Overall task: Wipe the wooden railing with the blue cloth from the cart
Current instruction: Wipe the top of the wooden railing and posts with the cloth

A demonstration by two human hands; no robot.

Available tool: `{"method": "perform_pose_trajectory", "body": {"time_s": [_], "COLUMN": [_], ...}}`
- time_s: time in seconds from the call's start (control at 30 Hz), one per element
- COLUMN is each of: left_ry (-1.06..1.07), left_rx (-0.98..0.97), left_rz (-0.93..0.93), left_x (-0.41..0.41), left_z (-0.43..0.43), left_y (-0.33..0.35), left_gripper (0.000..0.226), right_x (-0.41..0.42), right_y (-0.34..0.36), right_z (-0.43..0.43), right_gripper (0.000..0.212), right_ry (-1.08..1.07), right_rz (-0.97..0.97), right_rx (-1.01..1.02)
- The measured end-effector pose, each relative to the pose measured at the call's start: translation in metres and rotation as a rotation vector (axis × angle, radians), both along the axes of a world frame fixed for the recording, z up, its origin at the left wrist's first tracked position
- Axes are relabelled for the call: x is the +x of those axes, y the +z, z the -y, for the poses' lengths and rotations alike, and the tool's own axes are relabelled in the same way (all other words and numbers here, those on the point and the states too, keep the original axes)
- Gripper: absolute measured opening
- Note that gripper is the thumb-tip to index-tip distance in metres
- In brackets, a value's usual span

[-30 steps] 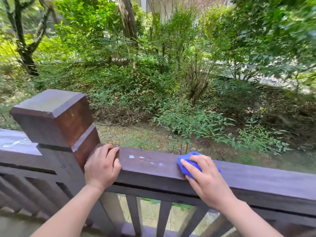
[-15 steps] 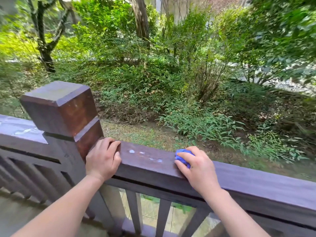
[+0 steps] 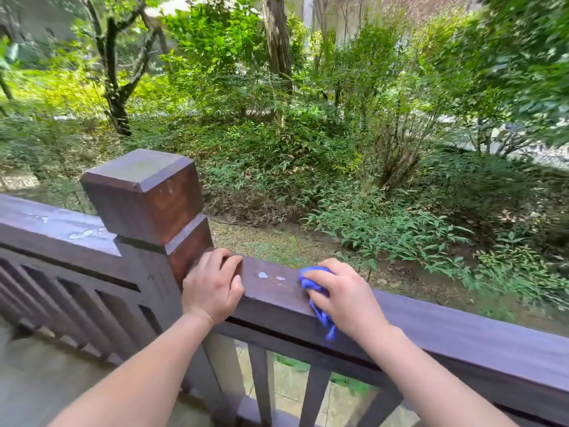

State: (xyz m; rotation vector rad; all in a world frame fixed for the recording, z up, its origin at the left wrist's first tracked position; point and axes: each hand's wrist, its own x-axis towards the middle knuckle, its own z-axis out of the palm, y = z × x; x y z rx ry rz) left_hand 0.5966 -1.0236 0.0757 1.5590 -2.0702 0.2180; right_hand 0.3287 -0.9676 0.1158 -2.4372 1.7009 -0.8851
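R hand point(image 3: 345, 298): I see it closed round the blue cloth point(image 3: 311, 283), pressing it on the top rail point(image 3: 462, 328) of the wooden railing, right of the post.
Blue cloth: bunched under R grip, on rail top; one tail hangs over the near edge w/ a bit poking out past the fingertips toward the post.
L hand point(image 3: 212, 288): curled over the rail's near edge, just beside the post point(image 3: 147, 198), touching its base; grip closed on the rail, holds nothing else.
White spots point(image 3: 271, 276): on rail top, btwn the two hands, just left of the cloth, not covered.
Post: square cap, dark brown wood, rail sections run off both sides.
Balusters point(image 3: 261, 377): below rail, vertical.
Beyond post: shrubs, tree trunks, bare dirt.
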Motion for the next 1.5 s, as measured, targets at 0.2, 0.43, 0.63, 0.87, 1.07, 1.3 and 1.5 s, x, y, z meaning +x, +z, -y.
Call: {"method": "perform_pose_trajectory", "body": {"time_s": [0.2,0.43,0.63,0.87,1.07,1.3,1.5], "left_ry": [-0.009,-0.014,-0.012,-0.016,-0.021,-0.017,-0.027], "left_rx": [-0.018,-0.008,-0.011,-0.04,-0.058,-0.081,-0.085], "left_rz": [-0.008,-0.018,-0.005,-0.005,-0.006,-0.015,-0.039], "left_x": [0.002,0.001,0.0,0.001,0.001,0.002,0.005], "left_z": [0.003,0.002,0.002,0.001,0.004,0.007,0.008], "left_y": [-0.003,-0.004,-0.001,-0.001,-0.005,-0.011,-0.016], "left_gripper": [0.041,0.041,0.042,0.042,0.042,0.041,0.036], "right_x": [0.044,0.041,0.044,0.063,0.086,0.083,0.08], "right_y": [-0.015,0.004,-0.001,-0.005,0.002,0.01,-0.007], "right_z": [-0.023,0.015,0.021,0.011,0.027,0.056,0.027], "right_gripper": [0.038,0.022,0.03,0.032,0.024,0.033,0.039], "right_ry": [0.234,0.002,0.143,0.333,0.17,0.089,0.357], "right_rz": [-0.044,-0.044,-0.036,-0.115,-0.057,-0.043,-0.03], "right_rx": [-0.002,-0.003,-0.008,0.023,0.032,0.064,0.071]}}
